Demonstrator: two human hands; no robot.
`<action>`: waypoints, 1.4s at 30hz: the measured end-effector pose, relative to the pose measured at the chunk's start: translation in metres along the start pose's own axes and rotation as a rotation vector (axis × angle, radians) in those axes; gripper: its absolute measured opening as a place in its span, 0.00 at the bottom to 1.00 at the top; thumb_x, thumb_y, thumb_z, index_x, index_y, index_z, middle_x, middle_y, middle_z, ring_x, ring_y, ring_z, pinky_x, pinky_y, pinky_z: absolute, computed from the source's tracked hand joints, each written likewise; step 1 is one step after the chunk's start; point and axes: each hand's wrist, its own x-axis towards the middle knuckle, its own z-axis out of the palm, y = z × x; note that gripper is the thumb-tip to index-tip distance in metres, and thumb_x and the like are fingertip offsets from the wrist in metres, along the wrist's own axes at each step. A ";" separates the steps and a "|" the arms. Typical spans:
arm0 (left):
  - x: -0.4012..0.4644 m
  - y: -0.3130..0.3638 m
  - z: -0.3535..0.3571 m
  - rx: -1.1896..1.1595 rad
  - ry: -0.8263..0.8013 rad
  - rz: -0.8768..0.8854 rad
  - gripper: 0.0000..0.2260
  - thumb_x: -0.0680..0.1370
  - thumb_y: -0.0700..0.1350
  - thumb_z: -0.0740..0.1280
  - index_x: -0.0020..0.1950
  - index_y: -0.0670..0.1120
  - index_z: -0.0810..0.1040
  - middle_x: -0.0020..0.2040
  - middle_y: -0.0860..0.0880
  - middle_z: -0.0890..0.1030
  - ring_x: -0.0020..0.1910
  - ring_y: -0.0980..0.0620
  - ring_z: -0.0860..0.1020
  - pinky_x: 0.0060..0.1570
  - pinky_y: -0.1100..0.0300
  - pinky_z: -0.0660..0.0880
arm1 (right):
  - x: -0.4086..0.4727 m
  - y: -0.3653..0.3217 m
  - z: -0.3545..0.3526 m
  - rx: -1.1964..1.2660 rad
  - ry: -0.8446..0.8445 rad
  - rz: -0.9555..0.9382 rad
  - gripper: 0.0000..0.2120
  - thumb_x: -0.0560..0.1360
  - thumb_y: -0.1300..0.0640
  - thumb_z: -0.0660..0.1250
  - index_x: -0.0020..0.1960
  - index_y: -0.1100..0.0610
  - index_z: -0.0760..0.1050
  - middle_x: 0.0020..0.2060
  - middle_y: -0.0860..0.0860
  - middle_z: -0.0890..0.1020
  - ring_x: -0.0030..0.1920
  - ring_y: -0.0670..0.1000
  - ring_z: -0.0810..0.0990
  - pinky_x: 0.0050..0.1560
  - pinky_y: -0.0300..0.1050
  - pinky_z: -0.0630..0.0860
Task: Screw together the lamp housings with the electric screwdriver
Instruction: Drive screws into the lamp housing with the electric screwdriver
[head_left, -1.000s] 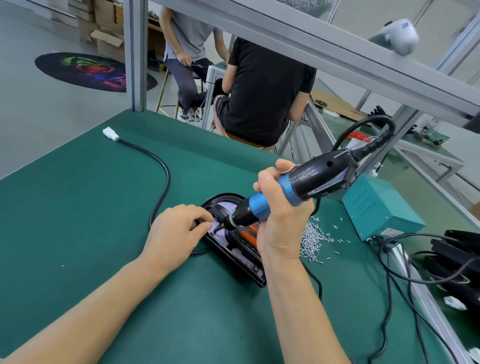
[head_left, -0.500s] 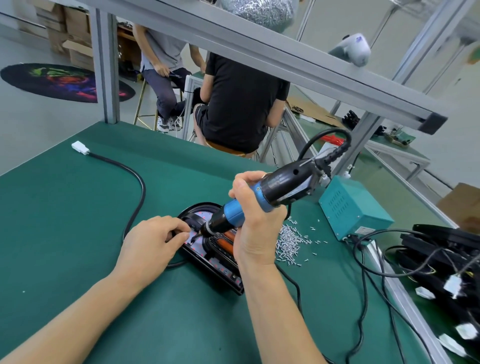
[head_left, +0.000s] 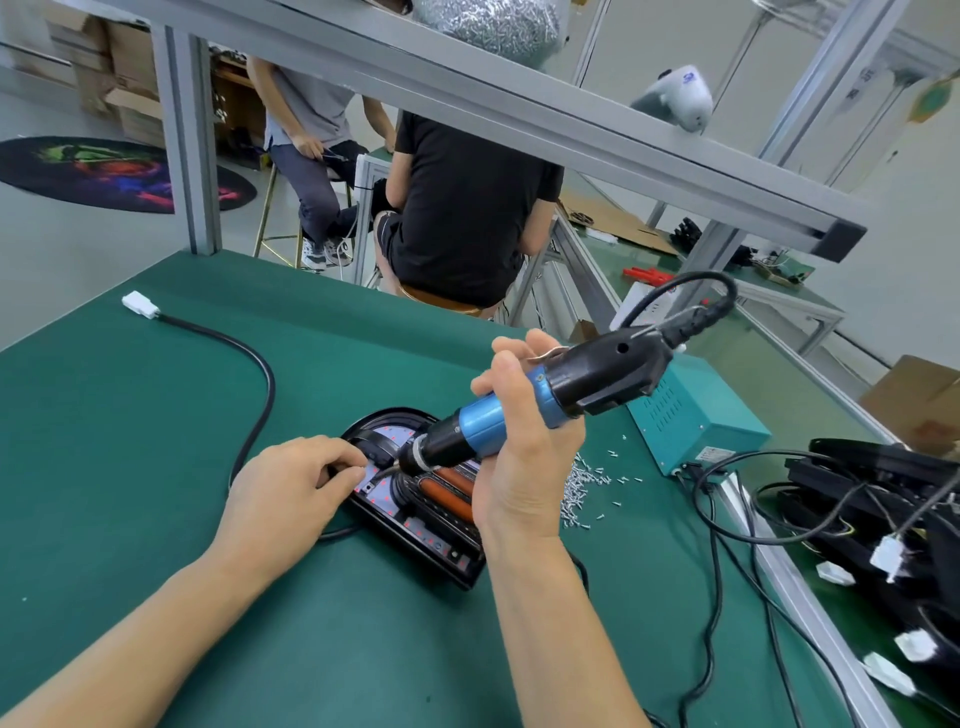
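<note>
On the green bench (head_left: 130, 441), the lamp housing (head_left: 415, 519) lies open near the middle, with no writing legible anywhere on it. Right hand (head_left: 524, 467) wraps the electric screwdriver (head_left: 524, 410), its tip angled down into the housing. Left hand (head_left: 291, 483) rests at the housing's left edge, fingertips (head_left: 353, 470) pinched together on something too small to identify.

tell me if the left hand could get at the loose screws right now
Probably not directly. The pile of screws lies on the far side of the lamp housing, behind the right hand holding the electric screwdriver; the left hand would have to cross both.
</note>
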 end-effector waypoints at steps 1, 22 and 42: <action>0.000 0.001 0.000 -0.001 0.002 0.001 0.06 0.73 0.42 0.71 0.41 0.54 0.82 0.31 0.62 0.76 0.35 0.62 0.73 0.39 0.57 0.70 | 0.000 -0.003 -0.002 0.000 0.013 -0.018 0.11 0.69 0.61 0.70 0.47 0.48 0.79 0.46 0.52 0.80 0.37 0.51 0.76 0.43 0.38 0.75; -0.024 0.124 0.068 -0.104 -0.165 0.548 0.04 0.76 0.45 0.67 0.45 0.48 0.81 0.39 0.56 0.78 0.42 0.57 0.73 0.45 0.59 0.70 | 0.044 -0.114 -0.184 -0.509 0.298 -0.100 0.16 0.74 0.63 0.72 0.55 0.51 0.69 0.36 0.43 0.79 0.30 0.47 0.75 0.37 0.48 0.74; 0.004 0.147 0.170 0.812 -0.399 0.556 0.14 0.70 0.32 0.61 0.49 0.45 0.79 0.51 0.45 0.77 0.54 0.45 0.69 0.54 0.52 0.60 | 0.068 -0.049 -0.244 -1.967 -0.005 0.580 0.27 0.77 0.36 0.61 0.60 0.59 0.65 0.57 0.55 0.79 0.57 0.58 0.78 0.44 0.46 0.67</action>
